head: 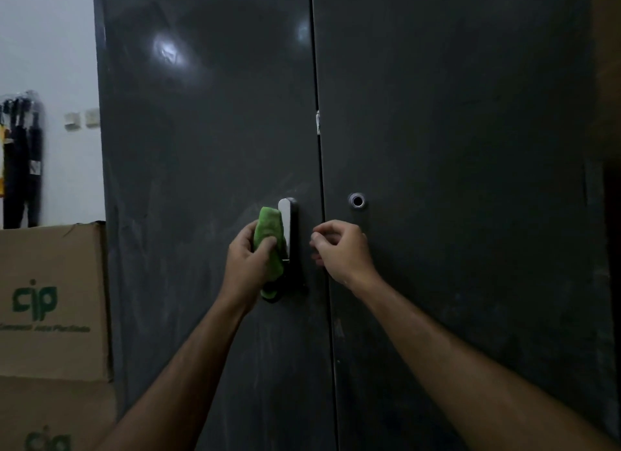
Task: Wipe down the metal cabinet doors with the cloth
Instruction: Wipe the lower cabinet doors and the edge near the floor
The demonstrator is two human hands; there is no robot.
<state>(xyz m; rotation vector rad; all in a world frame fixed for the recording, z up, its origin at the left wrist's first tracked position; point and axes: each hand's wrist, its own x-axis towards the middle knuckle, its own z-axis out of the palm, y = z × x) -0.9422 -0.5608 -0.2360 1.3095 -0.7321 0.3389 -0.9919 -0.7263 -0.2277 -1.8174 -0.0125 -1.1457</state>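
Two bare hands reach forward to a tall dark cabinet, forearms rising from the bottom of the view. The left hand [250,260], near the centre at about 7 o'clock from the middle of the frame, has its fingers and thumb curled round a bunched green cloth [270,245] and holds it against the left side of the door handle [289,245]. The right hand [339,247], just to the right of the handle, holds nothing; its fingers are loosely curled, their tips at the seam between the two doors. Whether they touch the metal cannot be told.

At the far left, around 9 o'clock, a pale wall [47,47] carries two small light switch plates [82,118], and dark folded umbrellas [22,155] hang beside them. Below, from 8 to 7 o'clock, two brown cardboard boxes [50,299] are stacked against the cabinet's side, each printed with green lettering. Both are closed, so their contents cannot be seen.

The left cabinet door [208,131] is dark grey metal with a dull sheen; two bright reflections sit toward 11 and 12 o'clock, and faint pale smears cross the panel around the handle. The handle is an upright dark plate with a silver lever, set near the door's right edge. The right cabinet door [453,131] meets it at a thin vertical seam. A round silver keyhole [357,201] sits on it just above the right hand, and a small pale scrap [317,121] clings to the seam higher up.
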